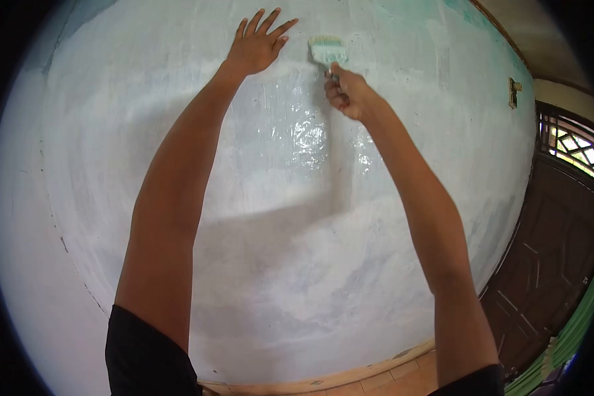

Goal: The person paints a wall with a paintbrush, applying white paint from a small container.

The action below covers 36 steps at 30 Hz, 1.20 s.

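My right hand (pixel 348 92) is closed around the handle of a paintbrush (pixel 329 51), its bristles pointing up against the wall. White and pale green paint coats the brush head. To the left, my left hand (pixel 257 45) lies on the wall with its fingers spread and holds nothing. The wall (pixel 257 251) is patchy white and pale grey, with greenish areas near the top. Below and between my hands, a wet, shiny patch (pixel 309 135) catches the light.
A light switch (pixel 514 92) is mounted at the wall's right side. Beyond it stands a dark brown door (pixel 541 257) under a latticed vent window (pixel 574 145). A green curtain (pixel 561 336) hangs at lower right. Orange floor tiles (pixel 376 383) show along the wall's base.
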### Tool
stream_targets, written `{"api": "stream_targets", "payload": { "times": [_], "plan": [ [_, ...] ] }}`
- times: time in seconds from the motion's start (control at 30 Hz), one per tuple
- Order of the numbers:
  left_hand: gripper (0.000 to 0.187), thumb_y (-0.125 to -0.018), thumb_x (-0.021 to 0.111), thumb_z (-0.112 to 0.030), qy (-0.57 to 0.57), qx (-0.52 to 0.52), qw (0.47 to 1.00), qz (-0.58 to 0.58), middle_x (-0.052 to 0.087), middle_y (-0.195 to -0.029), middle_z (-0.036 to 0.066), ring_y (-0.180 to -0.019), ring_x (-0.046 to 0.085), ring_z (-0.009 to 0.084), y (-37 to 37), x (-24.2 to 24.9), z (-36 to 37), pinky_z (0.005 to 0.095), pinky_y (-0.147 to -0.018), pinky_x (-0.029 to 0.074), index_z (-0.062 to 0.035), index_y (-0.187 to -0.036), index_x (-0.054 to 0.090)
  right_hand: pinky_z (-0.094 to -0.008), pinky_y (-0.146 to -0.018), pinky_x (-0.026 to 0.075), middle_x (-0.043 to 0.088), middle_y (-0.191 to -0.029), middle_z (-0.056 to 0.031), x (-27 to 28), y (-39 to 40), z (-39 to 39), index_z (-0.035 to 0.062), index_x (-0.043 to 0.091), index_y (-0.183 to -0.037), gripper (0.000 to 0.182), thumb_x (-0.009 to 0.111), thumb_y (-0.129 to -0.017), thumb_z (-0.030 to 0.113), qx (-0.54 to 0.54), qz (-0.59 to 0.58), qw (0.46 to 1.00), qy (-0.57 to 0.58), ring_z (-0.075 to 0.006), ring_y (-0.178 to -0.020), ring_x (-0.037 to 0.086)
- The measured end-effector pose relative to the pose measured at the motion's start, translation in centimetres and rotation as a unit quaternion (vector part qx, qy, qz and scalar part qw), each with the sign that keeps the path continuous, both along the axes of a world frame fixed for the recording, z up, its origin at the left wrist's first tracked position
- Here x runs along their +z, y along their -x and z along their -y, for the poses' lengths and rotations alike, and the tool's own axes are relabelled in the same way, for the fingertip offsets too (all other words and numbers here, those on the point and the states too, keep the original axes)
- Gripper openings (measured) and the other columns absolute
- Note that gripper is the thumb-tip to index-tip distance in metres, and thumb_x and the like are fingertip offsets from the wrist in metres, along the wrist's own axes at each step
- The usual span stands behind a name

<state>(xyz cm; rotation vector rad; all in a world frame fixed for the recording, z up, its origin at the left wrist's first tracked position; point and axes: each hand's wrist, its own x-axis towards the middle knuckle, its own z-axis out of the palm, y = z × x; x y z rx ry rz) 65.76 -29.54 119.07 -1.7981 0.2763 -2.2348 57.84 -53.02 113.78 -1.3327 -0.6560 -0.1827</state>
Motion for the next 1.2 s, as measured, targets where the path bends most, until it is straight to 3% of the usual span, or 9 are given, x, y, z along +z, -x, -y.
{"api": "stream_targets", "payload": {
  "times": [0.13, 0.23, 0.4, 0.67, 0.8, 0.9, 1.03, 1.1, 1.2],
  "plan": [
    [0.055, -0.103, 0.035, -0.04, -0.047, -0.078, 0.98, -0.177, 0.016, -0.162, 0.014, -0.147, 0.013, 0.0394, 2.5, 1.0, -0.7, 0.0592, -0.116, 0.014, -0.0258, -0.155, 0.024, -0.0213, -0.037, 0.019, 0.038, -0.068, 0.0027, -5.3, 2.5, 0.1, 0.0093, 0.047, -0.094, 0.029, 0.045, -0.105, 0.036, -0.057, -0.053, 0.996, 0.04, -0.0052, -0.05, 0.028],
    [0.054, -0.103, 0.034, -0.035, -0.072, -0.089, 0.977, -0.18, 0.016, -0.162, 0.013, -0.148, 0.015, 0.0374, 2.7, 1.0, -1.6, 0.0557, -0.117, 0.016, -0.0242, -0.155, 0.023, -0.0209, -0.037, 0.019, 0.038, -0.067, 0.0035, -4.2, 4.0, 0.3, 0.0094, 0.047, -0.094, 0.029, 0.044, -0.105, 0.036, -0.078, -0.031, 0.995, 0.048, -0.005, -0.049, 0.027],
    [0.053, -0.103, 0.035, -0.034, -0.088, -0.105, 0.981, -0.135, 0.018, -0.161, 0.013, -0.148, 0.016, 0.036, 2.1, 0.8, -2.0, 0.0549, -0.117, 0.016, -0.0243, -0.155, 0.025, -0.0204, -0.038, 0.018, 0.036, -0.065, 0.004, 2.7, 1.0, -0.8, 0.0093, 0.046, -0.092, 0.032, 0.043, -0.105, 0.038, -0.097, -0.003, 0.994, 0.052, -0.0045, -0.049, 0.027],
    [0.058, -0.099, 0.047, -0.041, -0.131, -0.111, 0.972, -0.16, 0.023, -0.16, 0.015, -0.147, 0.019, 0.0383, 3.4, 1.1, -4.8, 0.0562, -0.116, 0.019, -0.0256, -0.153, 0.031, -0.0213, -0.037, 0.019, 0.036, -0.066, 0.0037, -5.9, 3.8, 0.2, 0.0088, 0.046, -0.095, 0.033, 0.042, -0.105, 0.04, -0.138, -0.042, 0.985, 0.1, -0.0049, -0.048, 0.025],
    [0.065, -0.095, 0.052, -0.051, -0.05, -0.128, 0.981, -0.134, 0.023, -0.159, 0.016, -0.146, 0.018, 0.0393, 3.2, 1.2, -4.8, 0.0569, -0.115, 0.019, -0.0267, -0.152, 0.033, -0.0208, -0.036, 0.018, 0.034, -0.066, 0.0043, -0.8, 4.2, -1.6, 0.008, 0.046, -0.095, 0.032, 0.041, -0.105, 0.038, -0.124, 0.007, 0.992, 0.012, -0.0044, -0.048, 0.023],
    [0.068, -0.093, 0.052, -0.056, -0.055, -0.151, 0.977, -0.139, 0.023, -0.159, 0.016, -0.147, 0.018, 0.0391, 3.3, 0.9, -5.6, 0.0573, -0.116, 0.017, -0.0272, -0.152, 0.034, -0.0209, -0.036, 0.018, 0.034, -0.065, 0.0043, 2.7, 1.6, -3.3, 0.0091, 0.046, -0.093, 0.037, 0.04, -0.105, 0.043, -0.086, -0.001, 0.995, 0.05, -0.0043, -0.047, 0.025],
    [0.065, -0.096, 0.044, -0.057, -0.056, -0.122, 0.983, -0.126, 0.022, -0.16, 0.013, -0.148, 0.016, 0.0364, 3.2, 0.1, -6.0, 0.0576, -0.116, 0.015, -0.0278, -0.152, 0.032, -0.021, -0.037, 0.017, 0.037, -0.063, 0.0048, -1.0, -0.7, -4.2, 0.0107, 0.046, -0.089, 0.039, 0.041, -0.104, 0.046, -0.188, 0.02, 0.976, 0.107, -0.0045, -0.047, 0.024],
    [0.063, -0.097, 0.041, -0.056, -0.043, -0.101, 0.985, -0.129, 0.021, -0.161, 0.012, -0.148, 0.016, 0.035, 3.2, -0.3, -6.3, 0.0582, -0.117, 0.013, -0.028, -0.153, 0.031, -0.0206, -0.037, 0.017, 0.041, -0.064, 0.0038, -4.2, 1.6, -3.9, 0.0102, 0.048, -0.089, 0.04, 0.041, -0.104, 0.046, -0.137, -0.057, 0.988, 0.05, -0.0043, -0.047, 0.026],
    [0.059, -0.1, 0.036, -0.053, -0.031, -0.094, 0.981, -0.166, 0.019, -0.161, 0.011, -0.149, 0.014, 0.0345, 3.7, -0.4, -6.3, 0.0606, -0.116, 0.011, -0.0289, -0.153, 0.029, -0.0204, -0.037, 0.018, 0.039, -0.064, 0.0039, -5.7, 3.2, -3.0, 0.0089, 0.049, -0.091, 0.04, 0.042, -0.104, 0.046, -0.176, -0.047, 0.98, 0.082, -0.004, -0.048, 0.026]
  ]
}}
